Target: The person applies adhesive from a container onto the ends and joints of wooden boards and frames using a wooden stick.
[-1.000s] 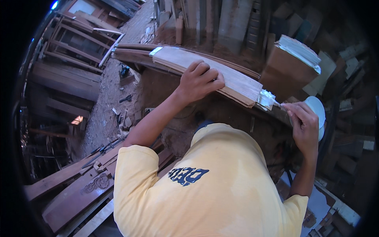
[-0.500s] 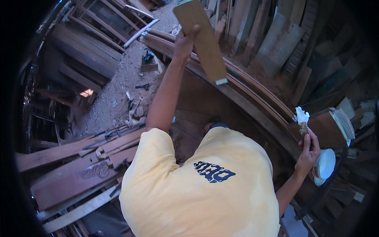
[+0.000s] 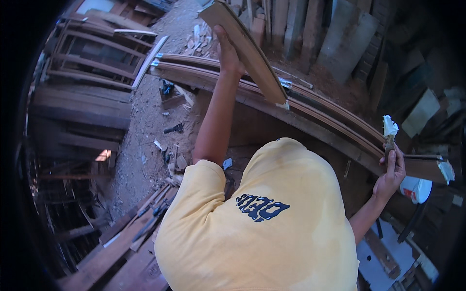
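Note:
Up ahead, my left hand (image 3: 229,56) is closed around a flat brown wooden board (image 3: 257,65), tilted so that its long edge shows. White paste sits on the board's near end, just above a row of long planks (image 3: 335,127). Off to the right, my right hand (image 3: 390,172) grips the handle of a small brush (image 3: 390,128) that points upward. Thick white paste covers the brush's head and hides its bristles. Partly behind that hand is a white tub (image 3: 419,189), whose inside cannot be seen.
At the right, another board's end (image 3: 445,171) carries white paste. Upright planks (image 3: 296,34) lean along the far side. Wooden frames (image 3: 97,53) lie at the far left. On the dirt ground are a dark tool (image 3: 174,128) and scraps; stacked timber (image 3: 126,242) lies at the lower left.
The board in my left hand has turned from its broad face toward its edge. My right hand still holds the brush, now partly covering the tub. The whole view has shifted.

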Tool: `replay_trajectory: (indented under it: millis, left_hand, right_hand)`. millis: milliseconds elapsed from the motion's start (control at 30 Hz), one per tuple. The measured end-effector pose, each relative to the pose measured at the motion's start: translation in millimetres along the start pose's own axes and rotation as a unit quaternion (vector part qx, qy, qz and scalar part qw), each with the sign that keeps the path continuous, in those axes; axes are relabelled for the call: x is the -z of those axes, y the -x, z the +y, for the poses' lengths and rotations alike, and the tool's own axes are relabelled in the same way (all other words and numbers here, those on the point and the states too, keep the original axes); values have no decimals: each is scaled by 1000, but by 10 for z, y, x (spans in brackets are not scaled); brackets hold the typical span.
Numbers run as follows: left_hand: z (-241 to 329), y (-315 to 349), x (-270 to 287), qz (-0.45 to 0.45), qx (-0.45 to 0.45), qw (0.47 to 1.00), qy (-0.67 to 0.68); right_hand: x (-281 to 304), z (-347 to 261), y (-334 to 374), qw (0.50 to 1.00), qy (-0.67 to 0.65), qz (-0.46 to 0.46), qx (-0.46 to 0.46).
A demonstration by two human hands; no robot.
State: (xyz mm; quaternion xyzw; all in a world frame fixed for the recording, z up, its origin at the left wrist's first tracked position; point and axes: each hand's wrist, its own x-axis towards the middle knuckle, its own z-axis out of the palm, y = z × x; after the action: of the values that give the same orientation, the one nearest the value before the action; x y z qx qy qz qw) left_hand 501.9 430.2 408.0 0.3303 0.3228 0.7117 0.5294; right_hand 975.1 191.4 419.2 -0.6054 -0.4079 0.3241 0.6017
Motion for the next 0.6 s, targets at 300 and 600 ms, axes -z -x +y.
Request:
replay_trajectory:
  millis: [300, 600]
  left_hand:
    - [-574, -301, 183, 21, -74, 993, -90]
    - [-841, -407, 349, 54, -123, 977, -165]
  right_hand:
    - [-134, -83, 244, 997, -4, 64, -29]
    - [-168, -181, 470, 996, 10, 88, -28]
